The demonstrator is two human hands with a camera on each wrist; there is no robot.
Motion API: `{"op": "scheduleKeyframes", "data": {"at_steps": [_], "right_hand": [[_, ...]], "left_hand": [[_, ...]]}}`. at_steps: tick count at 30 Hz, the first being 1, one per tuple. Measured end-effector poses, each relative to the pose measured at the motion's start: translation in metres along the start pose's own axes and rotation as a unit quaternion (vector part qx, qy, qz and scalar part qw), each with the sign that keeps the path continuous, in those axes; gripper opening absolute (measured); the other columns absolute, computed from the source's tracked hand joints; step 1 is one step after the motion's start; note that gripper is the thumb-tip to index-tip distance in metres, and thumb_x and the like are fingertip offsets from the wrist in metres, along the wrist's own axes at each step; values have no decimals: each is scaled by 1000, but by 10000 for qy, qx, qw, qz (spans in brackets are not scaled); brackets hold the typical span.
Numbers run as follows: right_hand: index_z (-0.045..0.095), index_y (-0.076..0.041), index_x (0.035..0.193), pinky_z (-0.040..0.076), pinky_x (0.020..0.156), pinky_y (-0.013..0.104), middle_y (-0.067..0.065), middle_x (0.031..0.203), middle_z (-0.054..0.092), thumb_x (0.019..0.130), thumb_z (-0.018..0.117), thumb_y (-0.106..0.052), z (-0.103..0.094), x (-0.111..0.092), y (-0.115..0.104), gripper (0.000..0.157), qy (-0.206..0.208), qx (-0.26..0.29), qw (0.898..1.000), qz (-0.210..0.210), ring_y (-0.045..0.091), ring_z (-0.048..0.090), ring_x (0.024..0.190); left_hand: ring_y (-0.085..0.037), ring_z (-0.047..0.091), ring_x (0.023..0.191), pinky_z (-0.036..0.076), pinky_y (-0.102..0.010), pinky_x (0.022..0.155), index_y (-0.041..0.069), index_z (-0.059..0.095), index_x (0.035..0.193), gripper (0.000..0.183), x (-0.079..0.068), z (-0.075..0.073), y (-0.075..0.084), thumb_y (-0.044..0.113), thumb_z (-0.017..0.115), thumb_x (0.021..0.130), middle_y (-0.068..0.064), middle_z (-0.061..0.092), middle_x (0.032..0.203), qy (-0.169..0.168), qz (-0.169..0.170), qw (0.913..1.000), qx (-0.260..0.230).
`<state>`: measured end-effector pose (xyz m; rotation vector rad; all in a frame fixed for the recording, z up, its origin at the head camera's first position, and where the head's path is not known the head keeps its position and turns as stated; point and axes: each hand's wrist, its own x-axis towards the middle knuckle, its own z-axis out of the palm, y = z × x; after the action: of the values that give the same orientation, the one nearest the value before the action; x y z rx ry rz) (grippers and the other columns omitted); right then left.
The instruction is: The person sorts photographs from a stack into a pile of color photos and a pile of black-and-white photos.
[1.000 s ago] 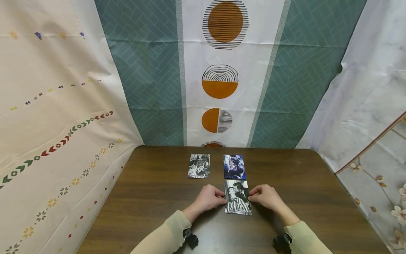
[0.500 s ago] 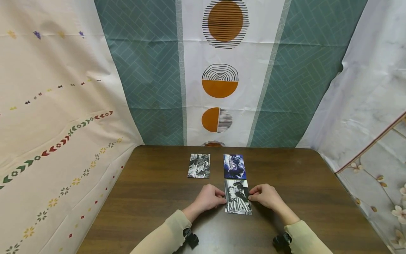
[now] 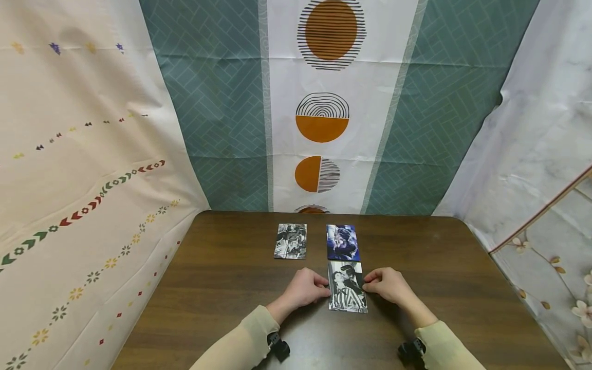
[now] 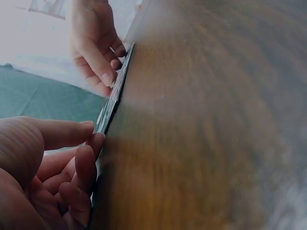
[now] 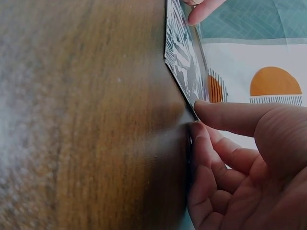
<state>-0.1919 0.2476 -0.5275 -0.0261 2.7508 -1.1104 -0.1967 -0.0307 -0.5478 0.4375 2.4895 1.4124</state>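
Observation:
A black-and-white photo print (image 3: 348,288) of a couple, one in a striped top, lies near the middle of the table. At its left edge my left hand (image 3: 305,289) pinches it between thumb and fingertips. My right hand (image 3: 387,285) pinches the opposite edge the same way. The right wrist view has the right thumb (image 5: 235,115) at the rim of the print (image 5: 181,52). Seen edge-on in the left wrist view, the print (image 4: 115,93) spans both hands. Directly behind it, a blue-purple photo print (image 3: 342,242) lies with its near edge against or almost against the held one.
Another black-and-white photo print (image 3: 290,241) lies at the back, left of the blue one, with a gap between. The brown wooden table (image 3: 222,288) ends at a patterned cloth backdrop (image 3: 217,128). More cloth hangs along the left and right sides.

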Motion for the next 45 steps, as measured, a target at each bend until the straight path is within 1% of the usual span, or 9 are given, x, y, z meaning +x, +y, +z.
{"op": "scheduleKeyframes", "data": {"at_steps": [7,12,20,24,32,38,39,41,45], "right_hand": [[81,-6,100,49,68,34,0,84,70,88,88,-20,-2,4,-2,20,16,80,10000,48,18,60,76],[81,-5,103,50,70,34,1,87,72,89,87,-22,-3,9,-6,22,89,161,9998,-2,18,62,78],[81,-5,110,54,72,36,2,92,75,92,85,-23,1,16,-13,26,128,336,9994,-31,18,66,82],[81,-4,112,54,72,36,2,94,75,94,84,-23,5,20,-21,26,186,441,9988,-89,18,66,82],[81,-3,113,55,77,37,2,94,78,93,83,-19,21,34,-44,26,257,559,9974,-381,16,68,86],[81,-4,116,55,76,37,0,95,76,94,83,-19,38,45,-62,27,174,603,9968,-492,17,66,87],[81,-4,116,55,76,37,0,96,76,94,83,-19,40,47,-66,27,143,618,9966,-530,17,66,88],[81,-2,118,57,79,38,1,98,77,94,83,-18,46,51,-74,28,97,646,9959,-630,18,68,90],[80,-1,120,59,80,39,3,102,78,95,82,-18,56,59,-90,30,30,693,9944,-793,20,71,93]], "left_hand": [[-7,56,46,48,-23,52,-2,83,105,23,0,-6,1,10,88,86,4,71,68,128,-19,9996,-243],[-9,58,47,50,-25,54,-2,83,106,24,2,-14,-1,10,88,86,3,72,70,187,22,9990,-407],[-15,65,55,52,-27,53,-1,80,118,32,4,-35,-10,13,85,90,2,75,80,301,2,9986,-443],[-20,67,59,53,-30,52,1,80,120,32,4,-47,-17,14,85,92,1,75,83,429,0,9979,-491],[-25,66,61,51,-32,52,2,80,118,30,0,-72,-27,17,84,93,1,73,82,781,-108,9957,-476],[-22,65,62,50,-31,53,4,80,117,28,-4,-89,-38,17,85,92,0,72,83,1014,-390,9929,-478],[-21,65,63,50,-31,53,4,80,117,28,-5,-91,-40,17,85,92,0,72,83,1070,-462,9921,-467],[-21,64,63,49,-31,54,2,80,117,29,-5,-97,-44,16,85,92,-1,73,83,1190,-504,9906,-449],[-21,64,62,48,-30,55,-1,79,118,31,-5,-107,-51,14,85,92,-2,74,84,1394,-538,9876,-483]]}}
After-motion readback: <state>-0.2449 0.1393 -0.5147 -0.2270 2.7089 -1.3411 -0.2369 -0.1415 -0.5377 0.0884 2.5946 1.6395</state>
